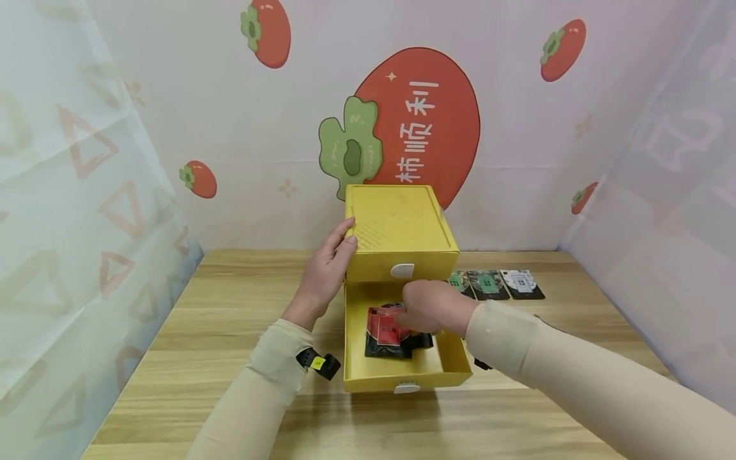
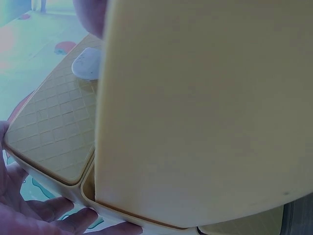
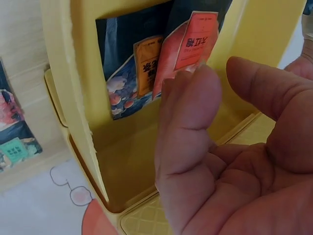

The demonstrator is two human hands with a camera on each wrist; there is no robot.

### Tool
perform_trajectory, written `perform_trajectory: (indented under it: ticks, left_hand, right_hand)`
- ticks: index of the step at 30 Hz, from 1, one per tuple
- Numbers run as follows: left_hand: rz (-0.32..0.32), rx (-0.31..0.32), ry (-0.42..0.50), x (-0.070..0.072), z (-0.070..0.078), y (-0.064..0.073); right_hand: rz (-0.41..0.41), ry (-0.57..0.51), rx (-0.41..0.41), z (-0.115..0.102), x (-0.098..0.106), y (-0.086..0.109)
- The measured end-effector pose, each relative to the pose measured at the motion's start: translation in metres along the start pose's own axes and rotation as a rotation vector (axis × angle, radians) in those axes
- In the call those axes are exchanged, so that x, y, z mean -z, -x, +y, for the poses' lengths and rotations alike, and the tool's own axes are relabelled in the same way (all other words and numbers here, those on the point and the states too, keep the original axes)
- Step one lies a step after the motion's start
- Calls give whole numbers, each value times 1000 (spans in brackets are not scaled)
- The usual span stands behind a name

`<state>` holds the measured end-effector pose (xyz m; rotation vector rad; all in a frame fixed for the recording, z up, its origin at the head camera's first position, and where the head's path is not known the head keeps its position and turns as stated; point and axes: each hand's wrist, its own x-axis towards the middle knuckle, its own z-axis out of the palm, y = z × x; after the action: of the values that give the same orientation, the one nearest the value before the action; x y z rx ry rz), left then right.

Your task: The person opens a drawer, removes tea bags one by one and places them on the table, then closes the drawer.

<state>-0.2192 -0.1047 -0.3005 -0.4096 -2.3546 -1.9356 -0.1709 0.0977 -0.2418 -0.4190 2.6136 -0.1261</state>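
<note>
A yellow two-drawer box stands on the table with its lower drawer pulled out. My left hand rests against the box's upper left side, and the left wrist view shows its fingers spread along the edge. Over the drawer, my right hand reaches in with bent fingers; thumb and fingertips stand apart with nothing between them in the right wrist view. Just beyond these fingertips lies a red-labelled tea packet, overlapping another packet with an orange label. The hand partly hides the packets from the head view.
Right of the box, a row of flat packets lies on the table: a black and white one, a green-labelled one and another partly hidden behind the right hand. The upper drawer's white tab faces front. A patterned cloth hangs behind.
</note>
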Motion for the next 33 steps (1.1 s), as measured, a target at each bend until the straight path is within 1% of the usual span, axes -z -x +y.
perform_trajectory:
  ticks: [6, 13, 19, 28, 33]
  left_hand:
    - [2, 0, -10, 0, 0, 1]
    - [10, -4, -17, 0, -1, 1]
    - [20, 0, -17, 0, 1, 1]
    - [27, 16, -29, 1, 1, 1]
    - [29, 20, -38, 0, 0, 1]
  right_hand:
    - [-15, 9, -30, -3, -3, -7]
    - [28, 62, -14, -6, -10, -13]
    - [9, 98, -30, -13, -13, -16]
    - [52, 151, 13, -16, -18, -20]
    - [59, 159, 10, -17, -20, -20]
